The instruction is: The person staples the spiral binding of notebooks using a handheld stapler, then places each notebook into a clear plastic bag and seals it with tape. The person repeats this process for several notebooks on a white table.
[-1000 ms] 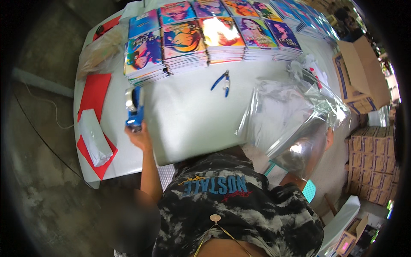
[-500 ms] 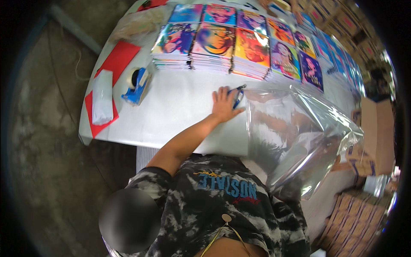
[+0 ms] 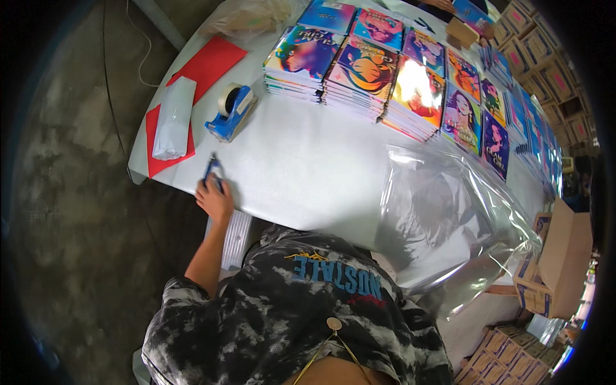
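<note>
At the table's near-left edge, my left hand (image 3: 216, 200) is closed around a small blue-handled tool (image 3: 213, 168) with a dark, narrow tip pointing away from me. The fingers cover part of the tool, so its exact kind is unclear. A large clear plastic sheet or bag (image 3: 436, 212) lies to the right, crumpled and shiny, draping over the near edge. My right hand is not visible; only that arm's sleeve shows at the lower right. Beyond my left hand stands a blue tape dispenser (image 3: 232, 119) with a roll of tape.
Stacked spiral notebooks (image 3: 359, 70) with colourful covers fill the far side. Red sheets (image 3: 208, 67) and a rolled white plastic bundle (image 3: 173, 122) lie left. An open cardboard box (image 3: 564, 256) stands at the right. Another person's hand (image 3: 486, 31) shows at the far edge.
My left hand has moved left and nearer me from the table's middle, carrying the blue-handled tool. Its spread fingers have closed around it. The view has shifted as well.
</note>
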